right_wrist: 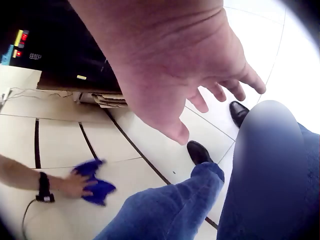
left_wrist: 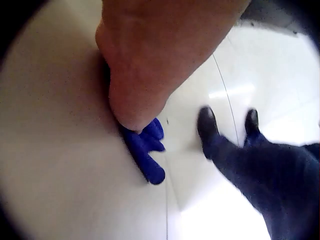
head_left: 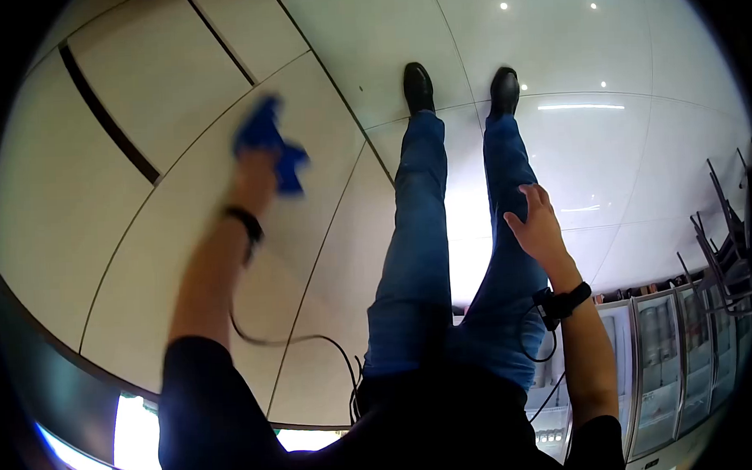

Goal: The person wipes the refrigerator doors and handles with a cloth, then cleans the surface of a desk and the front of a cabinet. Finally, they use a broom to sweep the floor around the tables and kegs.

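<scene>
A blue cloth (head_left: 263,123) lies flat against the pale cabinet front (head_left: 202,233). On it my left hand (head_left: 256,174) presses, blurred in the head view. Seen from the right wrist, the left hand (right_wrist: 75,185) has its fingers spread over the cloth (right_wrist: 98,172). Folds of blue cloth (left_wrist: 142,152) stick out below that hand in the left wrist view, where its fingers are mostly hidden. My right hand (head_left: 542,233) hangs in front of the right leg. Its fingers are loosely extended in the right wrist view, with nothing in them.
Dark recessed slots (head_left: 111,116) run along the cabinet panels. Glass-door cases (head_left: 658,366) and dark chairs (head_left: 723,223) stand at the right. A thin cable (head_left: 293,341) trails from the left wrist. A dark appliance (right_wrist: 60,60) with red digits sits beyond the panels.
</scene>
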A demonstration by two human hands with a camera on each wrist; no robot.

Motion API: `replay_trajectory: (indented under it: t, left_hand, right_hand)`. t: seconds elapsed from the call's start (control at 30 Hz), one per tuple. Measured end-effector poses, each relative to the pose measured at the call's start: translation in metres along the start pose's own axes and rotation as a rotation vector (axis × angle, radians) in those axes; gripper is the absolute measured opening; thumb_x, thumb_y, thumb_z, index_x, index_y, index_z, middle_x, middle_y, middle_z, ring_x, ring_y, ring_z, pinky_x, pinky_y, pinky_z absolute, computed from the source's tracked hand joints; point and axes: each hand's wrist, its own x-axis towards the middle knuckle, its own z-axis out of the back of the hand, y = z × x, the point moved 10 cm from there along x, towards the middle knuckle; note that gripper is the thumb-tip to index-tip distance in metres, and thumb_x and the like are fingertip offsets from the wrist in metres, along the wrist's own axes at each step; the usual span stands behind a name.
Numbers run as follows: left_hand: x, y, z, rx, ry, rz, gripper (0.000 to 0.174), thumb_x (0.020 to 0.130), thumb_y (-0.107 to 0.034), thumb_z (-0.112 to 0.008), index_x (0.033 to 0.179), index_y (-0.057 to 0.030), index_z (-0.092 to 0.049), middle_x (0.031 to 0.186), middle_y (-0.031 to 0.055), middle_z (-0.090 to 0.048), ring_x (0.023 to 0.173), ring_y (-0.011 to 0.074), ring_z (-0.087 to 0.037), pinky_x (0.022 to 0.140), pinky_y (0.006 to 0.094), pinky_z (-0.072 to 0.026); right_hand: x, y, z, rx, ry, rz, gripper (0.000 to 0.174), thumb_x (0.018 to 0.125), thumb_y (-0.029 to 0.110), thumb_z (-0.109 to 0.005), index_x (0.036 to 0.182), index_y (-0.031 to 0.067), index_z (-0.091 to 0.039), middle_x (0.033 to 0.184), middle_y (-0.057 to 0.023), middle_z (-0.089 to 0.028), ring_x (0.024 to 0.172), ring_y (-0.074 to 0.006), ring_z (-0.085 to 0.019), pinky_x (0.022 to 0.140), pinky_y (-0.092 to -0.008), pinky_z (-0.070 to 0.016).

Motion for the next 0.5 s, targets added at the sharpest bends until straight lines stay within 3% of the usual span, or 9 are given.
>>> replay_trajectory:
  t: [0.07, 0.1, 0.2, 0.3, 0.33, 0.37, 0.43, 0.47, 0.5]
  left_hand:
    - [0.066, 0.026, 0.059, 0.772, 0.375, 0.186, 0.055, 0.093, -0.044, -0.042, 0.135, -0.0073, -0.045, 0.146, 0.0135, -0.035, 0.133, 0.0276, -0.033, 0.114, 0.0492, -0.0103]
    - [0.08, 0.03, 0.078, 0.852, 0.335, 0.24, 0.059, 0.093, -0.048, -0.04, 0.137, -0.0089, -0.043, 0.15, 0.0113, -0.029, 0.138, 0.0292, -0.024, 0.114, 0.0497, -0.0071]
    - [0.068, -0.003, 0.016, 0.573, 0.329, 0.167, 0.059, 0.09, -0.036, -0.049, 0.137, -0.0019, -0.04, 0.148, 0.0172, -0.028, 0.139, 0.0346, -0.02, 0.114, 0.0489, -0.0107]
    - [-0.034, -0.074, -0.162, 0.053, 0.2, 0.026, 0.051, 0.089, -0.013, -0.05, 0.135, 0.0043, -0.037, 0.141, 0.024, -0.035, 0.135, 0.0383, -0.025, 0.114, 0.0454, -0.0182]
    - [-0.078, -0.107, -0.188, -0.235, 0.374, 0.159, 0.052, 0.089, -0.019, -0.052, 0.136, -0.0002, -0.039, 0.14, 0.0213, -0.039, 0.135, 0.0349, -0.029, 0.114, 0.0441, -0.0193]
    - [-0.113, -0.185, -0.158, 0.255, 0.697, -0.364, 0.051, 0.088, -0.026, -0.054, 0.134, -0.0068, -0.046, 0.141, 0.0171, -0.04, 0.133, 0.0323, -0.033, 0.113, 0.0416, -0.0214]
    - [-0.138, -0.184, -0.177, 0.223, 0.868, -0.353, 0.046, 0.085, -0.031, -0.057, 0.127, -0.0119, -0.054, 0.137, 0.0139, -0.045, 0.128, 0.0302, -0.039, 0.112, 0.0403, -0.0234]
    - [-0.125, -0.169, -0.171, 0.149, 0.779, -0.331, 0.038, 0.085, -0.03, -0.057, 0.118, -0.0117, -0.06, 0.122, 0.0132, -0.054, 0.121, 0.0311, -0.043, 0.109, 0.0419, -0.0286]
    - [-0.095, -0.133, -0.13, -0.15, 0.307, -0.101, 0.029, 0.086, -0.026, -0.056, 0.108, -0.009, -0.061, 0.105, 0.0145, -0.058, 0.109, 0.0319, -0.05, 0.097, 0.0441, -0.0387]
  right_hand:
    - [0.003, -0.001, 0.002, 0.01, -0.014, -0.026, 0.056, 0.077, 0.019, -0.069, 0.125, 0.0001, -0.046, 0.128, -0.0266, -0.045, 0.117, -0.0438, -0.047, 0.097, -0.0448, -0.0417]
    - [0.005, -0.004, 0.004, 0.02, -0.027, -0.043, 0.057, 0.077, 0.019, -0.069, 0.125, 0.0002, -0.046, 0.129, -0.0269, -0.045, 0.118, -0.0443, -0.046, 0.097, -0.0446, -0.0414]
    - [0.013, -0.018, 0.002, 0.003, -0.05, -0.093, 0.061, 0.078, 0.023, -0.069, 0.129, 0.0014, -0.043, 0.133, -0.0273, -0.042, 0.121, -0.0445, -0.043, 0.098, -0.0489, -0.0393]
    - [0.008, -0.041, -0.013, -0.081, 0.014, -0.189, 0.067, 0.079, 0.029, -0.068, 0.133, 0.0038, -0.039, 0.138, -0.0262, -0.037, 0.126, -0.0432, -0.039, 0.098, -0.0568, -0.0359]
    - [0.009, -0.045, -0.014, -0.084, 0.009, -0.198, 0.067, 0.079, 0.029, -0.068, 0.133, 0.0038, -0.039, 0.138, -0.0262, -0.037, 0.126, -0.0432, -0.039, 0.098, -0.0568, -0.0359]
    - [0.005, -0.052, -0.015, -0.095, 0.033, -0.234, 0.069, 0.079, 0.031, -0.068, 0.135, 0.005, -0.036, 0.139, -0.0255, -0.036, 0.127, -0.0425, -0.037, 0.098, -0.0597, -0.0345]
    - [-0.006, -0.049, -0.022, -0.171, 0.106, -0.273, 0.073, 0.079, 0.034, -0.067, 0.138, 0.0071, -0.034, 0.141, -0.0236, -0.034, 0.129, -0.0406, -0.035, 0.097, -0.0627, -0.0334]
    - [-0.008, -0.048, -0.021, -0.186, 0.106, -0.268, 0.073, 0.079, 0.034, -0.068, 0.138, 0.0073, -0.034, 0.14, -0.0231, -0.035, 0.129, -0.0404, -0.036, 0.097, -0.062, -0.0336]
    - [-0.006, -0.044, -0.021, -0.199, 0.104, -0.255, 0.074, 0.079, 0.035, -0.068, 0.138, 0.0075, -0.034, 0.14, -0.0226, -0.036, 0.128, -0.0402, -0.037, 0.097, -0.0613, -0.0339]
